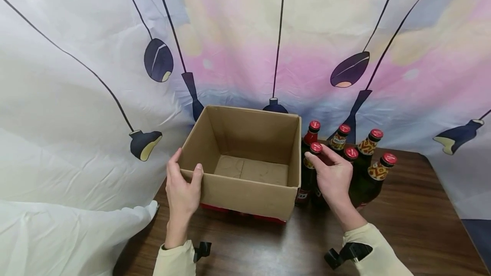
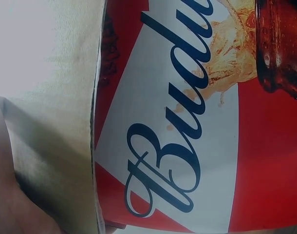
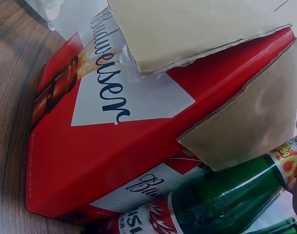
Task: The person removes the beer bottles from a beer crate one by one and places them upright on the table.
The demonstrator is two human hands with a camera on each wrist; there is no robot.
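Note:
An open cardboard box (image 1: 245,195) stands on the table, brown inside, its flaps folded outward; its bottom shows with nothing on it. Red and white Budweiser print covers the outer wall (image 3: 104,141) in the right wrist view. My left hand (image 1: 183,193) grips the box's front left corner, thumb over the front flap. To the right of the box, my right hand (image 1: 334,179) pinches the neck of a green beer bottle (image 3: 226,195) just below its red cap (image 1: 316,148). That bottle is upright, close beside the box wall. Its lower part is partly hidden by my hand.
Several more red-capped green bottles (image 1: 370,182) stand close together around and behind my right hand. The brown wooden table (image 1: 418,208) reaches to the right and front. Behind it hangs a curtain (image 1: 238,33) printed with lamps. White cloth (image 1: 69,237) drapes at the left.

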